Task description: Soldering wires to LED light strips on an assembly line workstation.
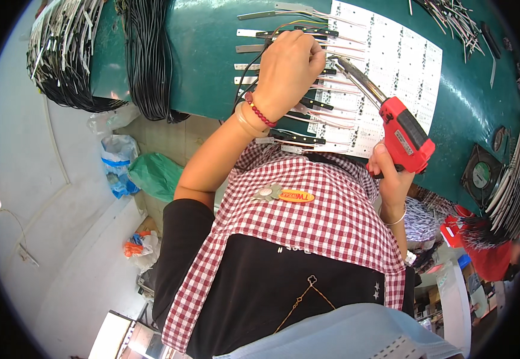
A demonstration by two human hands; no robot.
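My right hand point(390, 170) is wrapped round the handle of a red and black soldering gun point(405, 133), its tip pointing up and left. Close to that tip, my left hand point(290, 69) is closed in a pinch over a row of small LED strips point(317, 104) with thin pale wires. A black cable point(243, 81) with fine coloured leads runs to my left hand, whose fingertips seem to pinch a thin wire; the fingers partly hide it. Beneath the strips and the gun's tip lies a white printed sheet point(412, 66).
A green work table point(203, 78) carries a bundle of black cables point(147, 57) and a bunch of stripped wires point(62, 54) hanging over its edge. To the right are a small fan point(480, 173) and more wire bundles point(506, 188). Plastic bags point(157, 175) lie below on the left.
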